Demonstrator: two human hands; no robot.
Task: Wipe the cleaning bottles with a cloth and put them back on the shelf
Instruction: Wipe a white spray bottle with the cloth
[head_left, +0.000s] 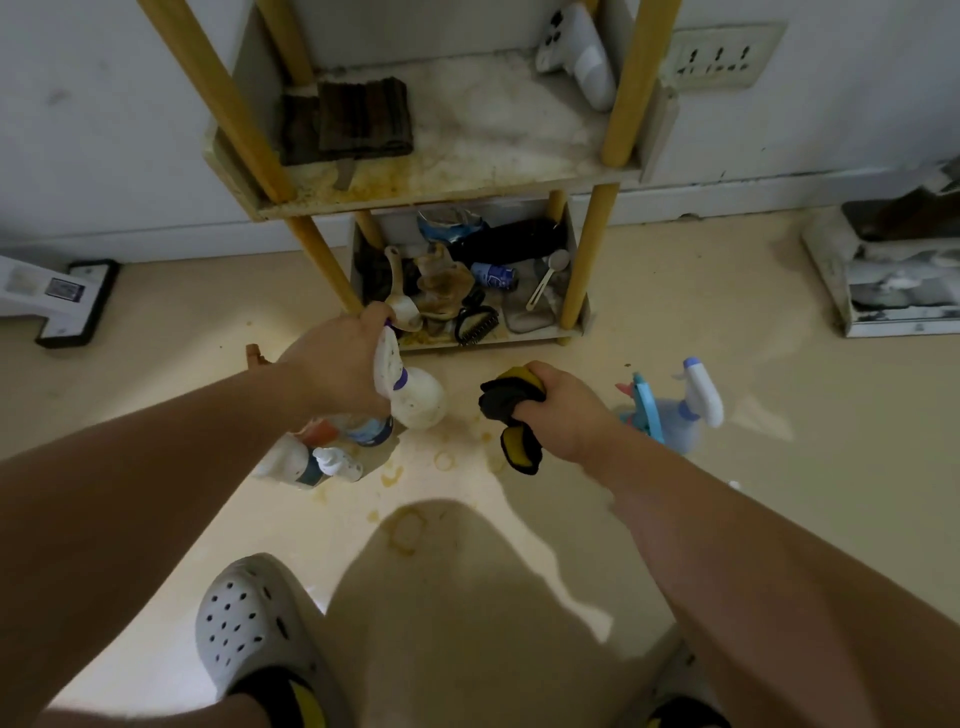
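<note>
Your left hand (337, 358) grips the white spray bottle (415, 397) by its neck, holding it up in front of the shelf (447, 187), while your right hand (566, 410) clutches the bunched cloth (511, 410) alongside, seemingly ready to wipe, more bottles (322, 452) standing on the floor nearby.

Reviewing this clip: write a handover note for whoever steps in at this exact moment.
Left hand: grips the white spray bottle near its neck, above the floor.
Right hand: holds the cloth, bunched and not touching that bottle.
On the floor: a bottle cluster beneath the left hand, and a blue spray bottle to the right.
Done: cannot tell which bottles are wiped.
Left: wipe the held bottle, then return the floor bottles to the shelf.
</note>
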